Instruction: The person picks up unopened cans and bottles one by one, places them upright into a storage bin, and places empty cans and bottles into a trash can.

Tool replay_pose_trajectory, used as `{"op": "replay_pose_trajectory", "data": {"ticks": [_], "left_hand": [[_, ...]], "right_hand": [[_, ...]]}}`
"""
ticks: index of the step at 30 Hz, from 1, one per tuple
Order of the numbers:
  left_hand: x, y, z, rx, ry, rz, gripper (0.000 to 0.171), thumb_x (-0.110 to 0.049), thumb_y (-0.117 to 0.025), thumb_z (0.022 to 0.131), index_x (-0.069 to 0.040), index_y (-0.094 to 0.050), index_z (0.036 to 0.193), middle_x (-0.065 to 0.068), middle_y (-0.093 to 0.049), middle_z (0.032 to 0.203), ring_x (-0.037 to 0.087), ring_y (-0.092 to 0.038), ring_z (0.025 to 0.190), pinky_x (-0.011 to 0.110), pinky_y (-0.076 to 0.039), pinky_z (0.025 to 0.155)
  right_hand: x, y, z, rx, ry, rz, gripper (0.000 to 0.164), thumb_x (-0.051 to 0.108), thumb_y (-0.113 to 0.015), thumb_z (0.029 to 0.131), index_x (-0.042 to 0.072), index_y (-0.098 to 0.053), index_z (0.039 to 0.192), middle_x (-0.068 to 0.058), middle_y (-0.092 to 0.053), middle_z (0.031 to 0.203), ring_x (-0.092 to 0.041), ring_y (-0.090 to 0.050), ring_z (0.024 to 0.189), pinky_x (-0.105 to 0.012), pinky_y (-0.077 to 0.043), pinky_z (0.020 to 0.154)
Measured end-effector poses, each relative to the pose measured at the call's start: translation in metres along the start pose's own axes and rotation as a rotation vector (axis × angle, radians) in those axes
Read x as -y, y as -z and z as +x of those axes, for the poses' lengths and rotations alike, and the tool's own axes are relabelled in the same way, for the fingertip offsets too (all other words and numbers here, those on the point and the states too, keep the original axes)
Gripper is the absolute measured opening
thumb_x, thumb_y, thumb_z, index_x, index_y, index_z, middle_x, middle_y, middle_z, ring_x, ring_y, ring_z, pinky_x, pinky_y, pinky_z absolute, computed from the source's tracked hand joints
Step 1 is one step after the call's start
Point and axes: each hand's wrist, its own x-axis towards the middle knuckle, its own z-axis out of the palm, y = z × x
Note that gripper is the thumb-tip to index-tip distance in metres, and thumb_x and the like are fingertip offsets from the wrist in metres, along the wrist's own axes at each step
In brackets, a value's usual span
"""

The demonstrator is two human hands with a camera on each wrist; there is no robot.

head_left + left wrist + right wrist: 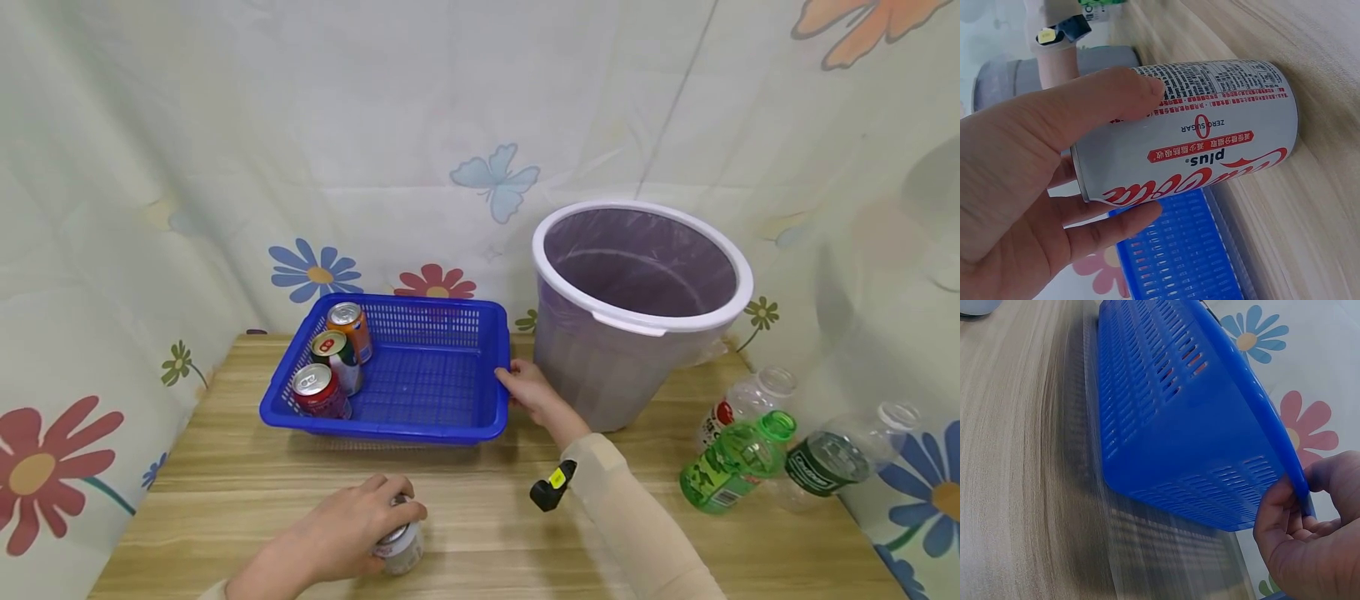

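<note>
Three cans (322,398) in basket (420,433); white can (1222,125) outside, left hand (356,523) curled round it. Right hand (528,387) pinches basket rim (1267,415). Three bottles (731,468) on table (217,483), outside bin (581,362).

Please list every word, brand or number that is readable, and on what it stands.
"Coca-Cola", partly cut off: white metal can
"plus": same can
"0": same can
"ZERO SUGAR": same can
"減少脂肪吸收": same can
Too small or blurred: this can's remaining print; labels on the red metal can, dark-green metal can, orange metal can, green plastic bottle, green-labelled clear plastic bottle, red-marked clear plastic bottle; yellow wrist tag.
</note>
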Motion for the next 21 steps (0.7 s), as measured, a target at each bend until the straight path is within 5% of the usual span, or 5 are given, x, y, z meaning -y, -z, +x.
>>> {"op": "replay_pose_trajectory", "data": {"ticks": [21], "left_hand": [[0.001, -0.0035, 0.0041, 0.002, -0.048, 0.081, 0.064, -0.028, -0.085, 0.057, -0.025, -0.054, 0.114, 0.001, -0.049, 0.108, 0.018, -0.052, 0.094, 0.029, -0.053, 0.066]], "right_hand": [[-0.0011, -0.0002, 0.0005, 0.012, 0.004, -0.002, 0.025, 0.012, -0.047, 0.093, -0.007, -0.048, 0.11, -0.009, -0.058, 0.087, -0.008, -0.055, 0.064, -0.023, -0.049, 0.059]]}}
